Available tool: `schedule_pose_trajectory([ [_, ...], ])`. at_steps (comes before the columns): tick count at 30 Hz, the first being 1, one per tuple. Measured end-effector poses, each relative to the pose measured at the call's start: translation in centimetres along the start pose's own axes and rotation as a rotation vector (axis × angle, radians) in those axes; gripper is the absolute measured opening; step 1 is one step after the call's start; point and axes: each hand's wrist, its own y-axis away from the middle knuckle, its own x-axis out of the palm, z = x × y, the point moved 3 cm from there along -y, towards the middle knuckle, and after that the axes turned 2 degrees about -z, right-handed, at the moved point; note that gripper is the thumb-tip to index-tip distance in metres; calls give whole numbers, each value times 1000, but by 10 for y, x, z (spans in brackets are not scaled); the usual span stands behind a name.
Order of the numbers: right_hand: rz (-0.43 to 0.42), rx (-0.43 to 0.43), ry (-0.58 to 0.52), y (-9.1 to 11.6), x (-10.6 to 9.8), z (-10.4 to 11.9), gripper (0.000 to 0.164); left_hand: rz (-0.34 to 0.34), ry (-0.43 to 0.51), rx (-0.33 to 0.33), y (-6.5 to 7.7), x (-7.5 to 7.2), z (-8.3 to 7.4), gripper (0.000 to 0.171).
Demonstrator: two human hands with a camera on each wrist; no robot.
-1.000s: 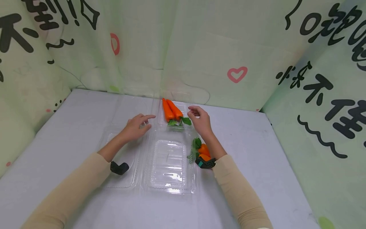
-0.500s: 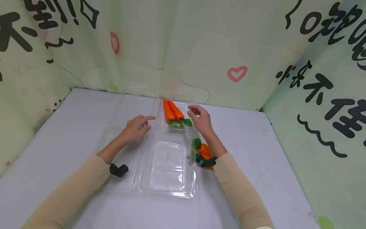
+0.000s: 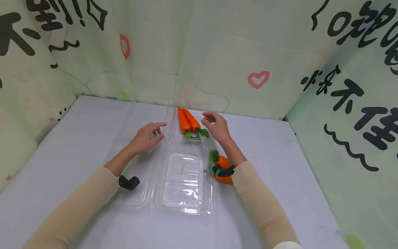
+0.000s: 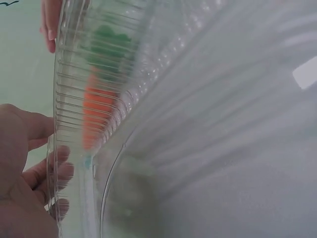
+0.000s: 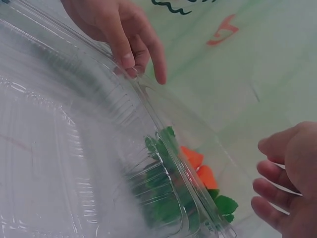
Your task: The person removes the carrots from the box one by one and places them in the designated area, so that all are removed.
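Left hand (image 3: 147, 136) is at the clear box's (image 3: 183, 180) rim; whether it grips, I cannot tell. Right hand (image 3: 216, 127), loosely bent, holds nothing; carrots (image 3: 188, 120) lie just left. Its wristband (image 3: 223, 170) partly hides orange produce (image 3: 224, 179).

The near container (image 3: 185, 210) lies on the tabletop (image 3: 270, 162), with its lid half (image 3: 135, 204) to the left. Directly behind it sits the rear container (image 3: 171, 131), bearing two carrots (image 3: 188, 120) side by side, leafy ends toward the near container. Further carrots (image 3: 222, 179) lie just right of the near container, partly beneath the right wrist. The left hand (image 3: 147, 137) is left of the rear carrots, the right hand (image 3: 217, 128) to their right. The curtain (image 3: 202, 52) hangs behind the tabletop and along both sides.
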Motion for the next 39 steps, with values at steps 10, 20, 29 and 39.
schedule_pose_trajectory([
  [10,75,23,34,-6,9,2,36,-5,10,28,-3,-2,1,47],
  [20,138,34,84,-16,19,3,39,-15,17,31,-5,-1,2,50],
  [29,173,48,135,-21,26,5,43,-11,11,7,-8,0,3,51],
  [39,212,63,213,-27,35,0,42,4,13,-17,-8,0,2,52],
])
